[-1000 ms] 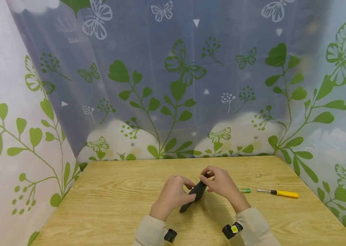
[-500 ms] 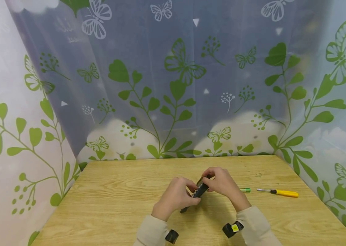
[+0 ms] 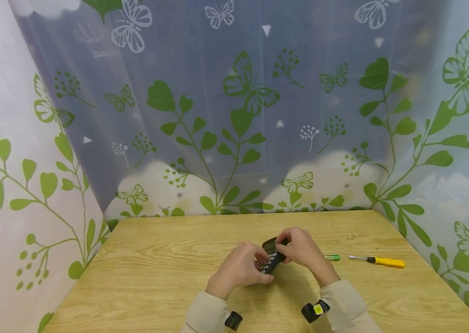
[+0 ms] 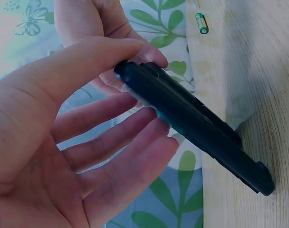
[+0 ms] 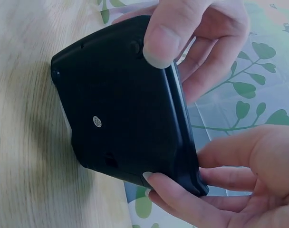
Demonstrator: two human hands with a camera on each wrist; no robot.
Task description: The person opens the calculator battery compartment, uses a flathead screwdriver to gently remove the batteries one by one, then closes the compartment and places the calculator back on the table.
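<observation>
A black calculator [image 3: 275,262] is held tilted above the wooden table, its keys and display partly showing in the head view. My left hand [image 3: 237,267] grips its left part, thumb on the back and fingers on the key side. At the far right end, my right hand [image 3: 299,246] pinches the edge between thumb and fingers. The right wrist view shows the calculator's dark back [image 5: 111,90] with a small white sticker. Seen edge-on in the left wrist view, the calculator's lower end [image 4: 258,178] is close to the table; contact is unclear.
A green battery [image 3: 333,257] lies on the table [image 3: 155,277], partly hidden behind the right hand. Right of it is a screwdriver [image 3: 387,262] with a yellow handle. A patterned curtain [image 3: 201,138] rises at the table's back edge.
Both hands have turned the calculator, so its keys and display now show to the head camera; a second ago it was nearly edge-on. The battery and screwdriver have stayed put.
</observation>
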